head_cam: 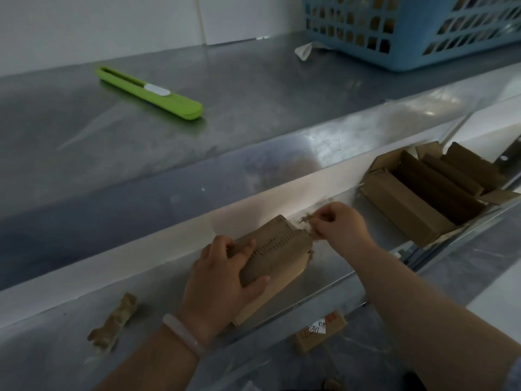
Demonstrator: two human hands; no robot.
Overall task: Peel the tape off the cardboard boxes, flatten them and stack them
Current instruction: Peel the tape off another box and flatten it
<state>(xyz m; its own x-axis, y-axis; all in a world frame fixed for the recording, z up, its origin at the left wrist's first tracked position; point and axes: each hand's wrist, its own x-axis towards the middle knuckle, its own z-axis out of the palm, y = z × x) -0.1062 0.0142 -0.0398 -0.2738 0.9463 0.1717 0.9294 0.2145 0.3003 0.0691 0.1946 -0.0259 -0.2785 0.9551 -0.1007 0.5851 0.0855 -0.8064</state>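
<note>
A small brown cardboard box (277, 256) lies on the lower steel ledge (158, 280) in front of me. My left hand (222, 280) grips its near end, thumb on the side and fingers over the top. At the box's far end my right hand (342, 224) pinches a strip of tape (306, 221) that is partly lifted off the corner. A crumpled strip of peeled tape (114, 323) lies on the ledge to the left.
A green box cutter (149, 93) lies on the upper steel shelf. A blue plastic basket (417, 26) stands at the back right. Several cardboard boxes (423, 190) sit together at the right. Another small labelled box (320, 331) lies lower down.
</note>
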